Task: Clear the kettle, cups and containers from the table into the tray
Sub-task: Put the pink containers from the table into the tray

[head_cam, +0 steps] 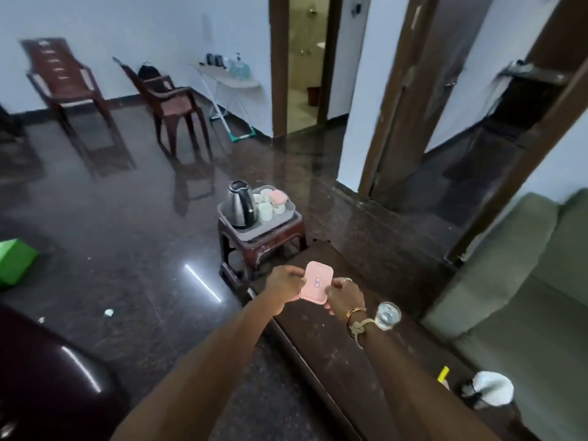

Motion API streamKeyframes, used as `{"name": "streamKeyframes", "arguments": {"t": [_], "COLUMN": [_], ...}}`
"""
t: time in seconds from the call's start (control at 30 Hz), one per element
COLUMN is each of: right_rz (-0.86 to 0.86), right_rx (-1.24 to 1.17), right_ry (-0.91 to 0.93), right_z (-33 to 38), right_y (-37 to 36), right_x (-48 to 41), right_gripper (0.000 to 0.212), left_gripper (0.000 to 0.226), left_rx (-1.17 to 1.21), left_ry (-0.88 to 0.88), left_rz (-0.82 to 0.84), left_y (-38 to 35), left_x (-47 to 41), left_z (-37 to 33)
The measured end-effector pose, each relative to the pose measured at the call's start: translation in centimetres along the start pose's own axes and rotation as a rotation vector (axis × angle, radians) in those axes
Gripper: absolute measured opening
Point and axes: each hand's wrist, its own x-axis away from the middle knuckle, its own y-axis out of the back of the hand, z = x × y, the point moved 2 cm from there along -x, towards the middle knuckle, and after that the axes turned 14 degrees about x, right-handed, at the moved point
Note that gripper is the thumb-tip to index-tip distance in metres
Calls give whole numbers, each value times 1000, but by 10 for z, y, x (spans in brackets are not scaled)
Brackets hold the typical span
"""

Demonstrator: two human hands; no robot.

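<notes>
Gripping the pink container point(316, 283) from both sides, left hand point(284, 285) and right hand point(343, 296) clamped on it just over the table point(334, 354), probably for steady carrying; leaving a glass point(387, 315) beside; farther, tray point(254, 232) on stool point(261, 246) already holding kettle point(241, 203) and cups point(265, 211).
</notes>
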Motion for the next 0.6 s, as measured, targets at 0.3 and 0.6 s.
{"name": "streamKeyframes", "arguments": {"t": [0.3, 0.6], "right_rz": [158, 285], "right_rx": [10, 53], "right_ry": [98, 253], "right_z": [105, 204], "right_y": [-99, -186], "right_x": [-34, -110], "right_gripper": [17, 9], "left_gripper": [20, 14], "left_rx": [203, 196], "left_ry": [48, 35], "left_rz": [-158, -342], "left_y": [129, 231], "left_x": [-38, -114], "left_z": [-11, -28]}}
